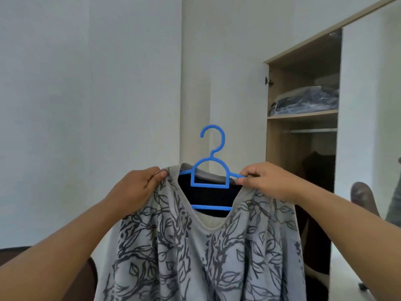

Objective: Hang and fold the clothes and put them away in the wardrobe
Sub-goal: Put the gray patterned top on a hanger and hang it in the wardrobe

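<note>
White wall, open wardrobe [303, 118] right. My left hand [138, 187] and right hand [267, 181] pinch shirt [195, 257] shoulders on blue hanger [210, 170]; right shoulder looks unseated, may slip.

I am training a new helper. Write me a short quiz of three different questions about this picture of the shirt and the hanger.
1. True or false: the blue hanger already hangs on the wardrobe rail.
2. What does the right hand pinch? A) the hanger's hook B) the shirt's shoulder at the hanger's arm C) the wardrobe door
3. Fill in: the left hand grips the shirt's other ____.

Key: 1 false; 2 B; 3 shoulder.
</note>
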